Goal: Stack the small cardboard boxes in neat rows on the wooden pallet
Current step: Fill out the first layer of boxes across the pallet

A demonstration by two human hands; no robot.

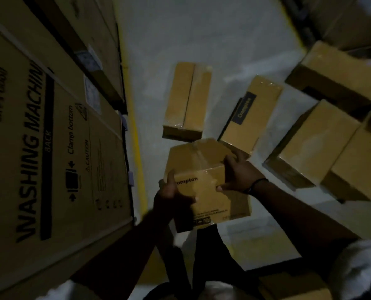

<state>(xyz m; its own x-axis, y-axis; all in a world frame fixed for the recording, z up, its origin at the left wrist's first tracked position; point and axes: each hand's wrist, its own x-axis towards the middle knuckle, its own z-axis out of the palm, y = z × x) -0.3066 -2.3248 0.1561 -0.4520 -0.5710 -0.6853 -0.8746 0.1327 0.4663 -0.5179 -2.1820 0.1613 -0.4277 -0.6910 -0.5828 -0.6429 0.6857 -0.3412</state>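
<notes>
both hands, left hand (171,198) and right hand (237,174), grip the taped box (204,169) by its sides, fingers curled round; looks light, stiff, slick tape

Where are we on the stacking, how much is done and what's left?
Done: no pallet or neat row in view, so nothing confirmed. In hand: the left hand and right hand grip the held box. Left: a plain box and a labelled box lie askew on the floor; more boxes sit jumbled at right.
</notes>
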